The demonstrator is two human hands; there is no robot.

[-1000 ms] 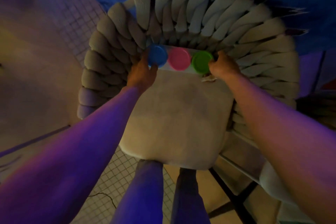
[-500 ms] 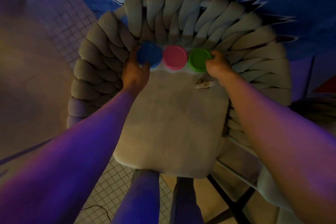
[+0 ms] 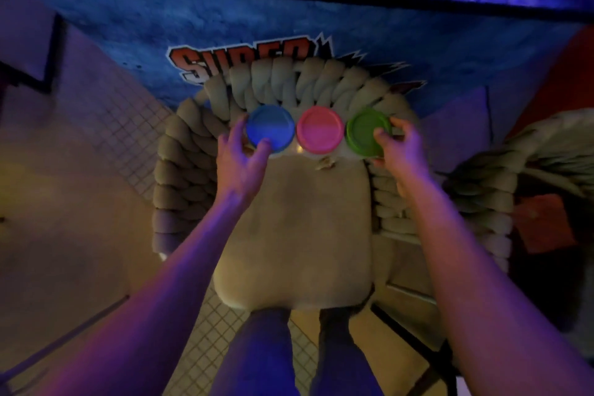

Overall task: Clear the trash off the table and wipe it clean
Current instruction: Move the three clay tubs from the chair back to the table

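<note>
Three lidded tubs: one blue [image 3: 270, 128], one pink [image 3: 319, 129], one green [image 3: 366, 132].

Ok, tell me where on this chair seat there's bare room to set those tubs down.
The seat cushion is bare from the small scrap forward to its front edge, between the woven arms. The back is crowded: blue lid, pink lid and green lid sit in a row, left hand and right hand gripping the ends.

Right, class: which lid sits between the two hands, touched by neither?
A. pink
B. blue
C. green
A: the pink lid sits in the middle of the row; the left hand grips the blue lid and the right hand grips the green lid.
</note>
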